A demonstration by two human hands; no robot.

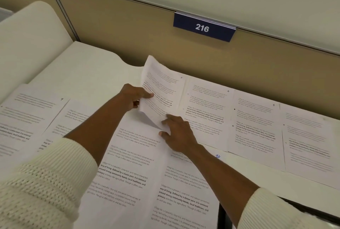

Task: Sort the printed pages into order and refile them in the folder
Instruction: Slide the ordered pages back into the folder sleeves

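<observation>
Left hand (pixel 135 98): pinches the left side of page 3 (pixel 161 87), thumb on top, fingers curled under.
Page 3: lifted and bent up off the desk (pixel 82 67), near the middle of the back edge; its lower corner curls.
Right hand (pixel 177 132): wide, fingers spread, pressing flat on the paper just below page 3.
Page 4 (pixel 206 111): flat, just right of page 3, along the back edge.
Page 5 (pixel 255 127): flat, right beside page 4, farther right.
Page 7 (pixel 27 116): flat at the desk's left edge.
Page 10 (pixel 185 188): near the front edge, under the right arm; its number is in blue ink.
Sign (pixel 204 27): blue, says 216, on the wall behind the desk.
Sleeves (pixel 36 182): cream knit, on both arms.
</observation>
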